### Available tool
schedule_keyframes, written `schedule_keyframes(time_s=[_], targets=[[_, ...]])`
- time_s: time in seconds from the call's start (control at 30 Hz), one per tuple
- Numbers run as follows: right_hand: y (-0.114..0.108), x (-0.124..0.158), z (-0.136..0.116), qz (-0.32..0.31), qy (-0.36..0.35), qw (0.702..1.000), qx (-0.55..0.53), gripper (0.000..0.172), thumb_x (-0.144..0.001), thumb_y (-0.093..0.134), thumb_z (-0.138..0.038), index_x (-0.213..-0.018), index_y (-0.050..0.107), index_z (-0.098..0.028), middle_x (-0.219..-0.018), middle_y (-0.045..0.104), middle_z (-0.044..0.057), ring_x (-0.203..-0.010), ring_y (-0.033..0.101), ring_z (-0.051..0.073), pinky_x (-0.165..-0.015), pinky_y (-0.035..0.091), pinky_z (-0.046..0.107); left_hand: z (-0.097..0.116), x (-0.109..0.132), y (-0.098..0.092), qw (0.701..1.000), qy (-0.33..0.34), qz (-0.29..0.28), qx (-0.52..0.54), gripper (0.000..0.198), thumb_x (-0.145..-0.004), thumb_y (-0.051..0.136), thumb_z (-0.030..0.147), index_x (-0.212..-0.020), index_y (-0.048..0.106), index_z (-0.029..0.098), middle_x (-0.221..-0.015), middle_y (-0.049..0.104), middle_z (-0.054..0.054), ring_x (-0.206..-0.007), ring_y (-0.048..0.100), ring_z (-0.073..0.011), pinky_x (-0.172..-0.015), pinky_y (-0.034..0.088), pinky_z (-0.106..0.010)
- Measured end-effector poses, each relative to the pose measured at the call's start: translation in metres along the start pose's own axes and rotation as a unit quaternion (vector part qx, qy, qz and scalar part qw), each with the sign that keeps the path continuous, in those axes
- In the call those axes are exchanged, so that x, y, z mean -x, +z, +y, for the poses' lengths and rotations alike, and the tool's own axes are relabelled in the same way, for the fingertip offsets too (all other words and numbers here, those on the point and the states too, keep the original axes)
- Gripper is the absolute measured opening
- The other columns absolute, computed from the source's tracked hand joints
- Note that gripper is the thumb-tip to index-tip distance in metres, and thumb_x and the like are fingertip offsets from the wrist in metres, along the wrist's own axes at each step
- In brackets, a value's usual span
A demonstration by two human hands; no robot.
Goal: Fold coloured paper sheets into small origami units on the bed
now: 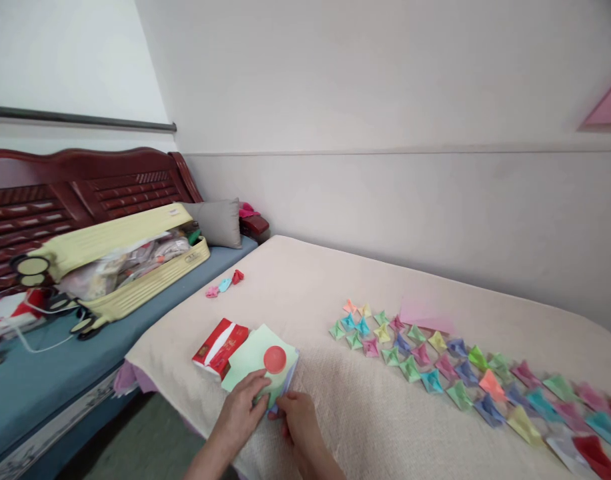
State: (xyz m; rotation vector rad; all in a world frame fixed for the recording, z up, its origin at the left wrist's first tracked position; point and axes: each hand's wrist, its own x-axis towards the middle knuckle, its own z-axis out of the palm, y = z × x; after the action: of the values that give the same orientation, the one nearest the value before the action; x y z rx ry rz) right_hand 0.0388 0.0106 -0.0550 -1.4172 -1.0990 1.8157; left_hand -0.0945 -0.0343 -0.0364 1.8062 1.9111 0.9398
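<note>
A stack of coloured paper sheets (245, 361), pale green on top with bluish ones under it, lies near the front edge of the cloth-covered surface. On the green sheet sits a flat round red thing (274, 359). My left hand (239, 407) rests on the stack just below the red disc, fingers stretched over the paper and thumb apart. At the lower right corner of the stack, my right hand (299, 417) is closed, pinching the paper edge between thumb and fingers. Its other fingers curl under and are partly hidden.
A red tissue pack (216, 347) touches the stack's left side. Several small folded paper pieces (410, 368) stand in rows at right, near a pink sheet (425, 315). Three more folded papers (225, 285) lie far left. An open yellow suitcase (145, 279) lies on the wooden bench.
</note>
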Motion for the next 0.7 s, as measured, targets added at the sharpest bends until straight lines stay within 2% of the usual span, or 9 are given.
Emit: schedule_keyframes(time_s=[0.13,0.33,0.53,0.63,0.7], targets=[[0.000,-0.002,0.004,0.009,-0.014,1.000,0.003,0.016,-0.065,0.049,-0.018,-0.050,0.054,-0.017,-0.042,0.057,-0.001,-0.028,0.033,0.006,-0.033,0.015,0.021,-0.001,0.002,0.003,0.999,0.009,0.005,-0.036,0.027,-0.082,0.052,0.022,-0.102,0.070,0.025,-0.122,0.063,-0.009,-0.111,0.058,-0.0252,-0.097,0.046,-0.041],[-0.003,0.002,0.000,0.003,-0.050,0.999,-0.019,0.016,-0.068,0.047,-0.026,-0.053,0.047,-0.020,-0.043,0.049,-0.005,-0.032,0.036,0.008,-0.036,0.022,0.022,0.004,0.003,0.001,0.990,0.060,-0.019,-0.125,0.031,-0.087,0.053,0.040,-0.110,0.067,0.027,-0.125,0.062,-0.008,-0.112,0.059,-0.0238,-0.094,0.049,-0.036],[-0.010,0.006,-0.007,0.003,-0.056,0.998,-0.043,0.013,-0.062,0.044,-0.027,-0.051,0.042,-0.021,-0.046,0.041,-0.005,-0.042,0.039,0.010,-0.042,0.030,0.022,0.006,0.002,0.003,0.987,0.061,-0.013,-0.150,0.032,-0.089,0.050,0.041,-0.113,0.066,0.028,-0.124,0.063,-0.007,-0.111,0.059,-0.0235,-0.095,0.048,-0.035],[-0.021,0.010,-0.009,0.007,-0.050,0.998,-0.048,0.013,-0.059,0.043,-0.028,-0.050,0.036,-0.022,-0.048,0.036,-0.006,-0.045,0.037,0.010,-0.044,0.032,0.022,0.005,0.002,0.003,0.986,0.046,-0.013,-0.159,0.033,-0.088,0.051,0.041,-0.113,0.066,0.027,-0.124,0.062,-0.008,-0.111,0.059,-0.0250,-0.095,0.048,-0.038],[-0.038,0.016,-0.009,0.005,-0.049,0.998,-0.047,0.015,-0.059,0.044,-0.030,-0.051,0.035,-0.022,-0.050,0.036,-0.006,-0.048,0.038,0.010,-0.046,0.035,0.022,0.004,0.003,0.003,0.985,0.040,-0.016,-0.165,0.033,-0.087,0.053,0.041,-0.113,0.066,0.027,-0.125,0.062,-0.009,-0.111,0.058,-0.0257,-0.095,0.047,-0.038]])
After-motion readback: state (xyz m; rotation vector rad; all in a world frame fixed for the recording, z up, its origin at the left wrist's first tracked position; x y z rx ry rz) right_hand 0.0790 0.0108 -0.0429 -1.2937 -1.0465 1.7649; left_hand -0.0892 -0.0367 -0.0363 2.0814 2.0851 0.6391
